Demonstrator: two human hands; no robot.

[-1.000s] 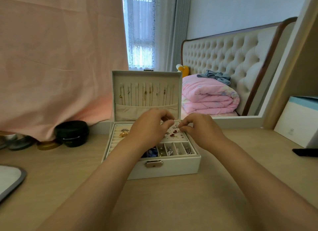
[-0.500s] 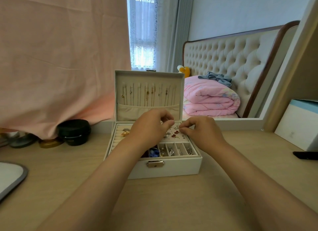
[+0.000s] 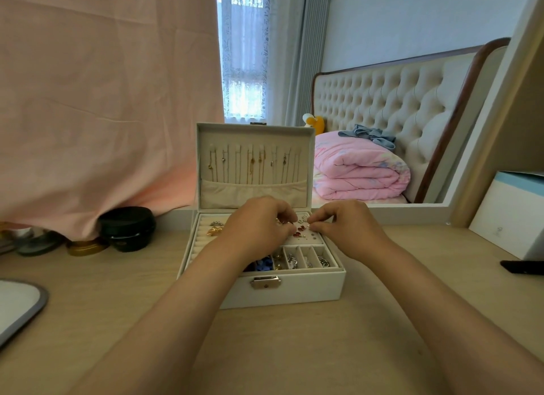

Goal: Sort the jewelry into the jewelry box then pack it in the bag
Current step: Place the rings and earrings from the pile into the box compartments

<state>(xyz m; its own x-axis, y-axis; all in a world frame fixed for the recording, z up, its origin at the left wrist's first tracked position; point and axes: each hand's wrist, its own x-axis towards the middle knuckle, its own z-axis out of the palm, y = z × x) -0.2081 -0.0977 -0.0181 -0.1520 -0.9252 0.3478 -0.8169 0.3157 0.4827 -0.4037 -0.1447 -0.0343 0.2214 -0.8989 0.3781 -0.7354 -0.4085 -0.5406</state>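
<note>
A white jewelry box (image 3: 297, 290) stands open on the desk, its lid upright with several gold necklaces (image 3: 253, 165) hanging inside. Small front compartments hold rings and a blue piece (image 3: 264, 263). Red earrings (image 3: 300, 231) lie on the earring pad, and a gold brooch (image 3: 214, 230) sits on the ring rolls at left. My left hand (image 3: 259, 227) hovers over the pad with its fingers curled, pinching a small piece that is mostly hidden. My right hand (image 3: 344, 227) is beside it, fingertips pinched together over the pad; what it holds is too small to tell.
Black round cases (image 3: 128, 228) and a gold tin (image 3: 86, 247) sit at the left under a pink cloth (image 3: 103, 100). A grey-edged tray (image 3: 20, 306) lies at the far left. A white box (image 3: 512, 215) and a dark phone (image 3: 522, 266) are at the right.
Both hands stay over the earring pad with only slight finger movement. The camera has tilted a little, shifting the box lower in view.
</note>
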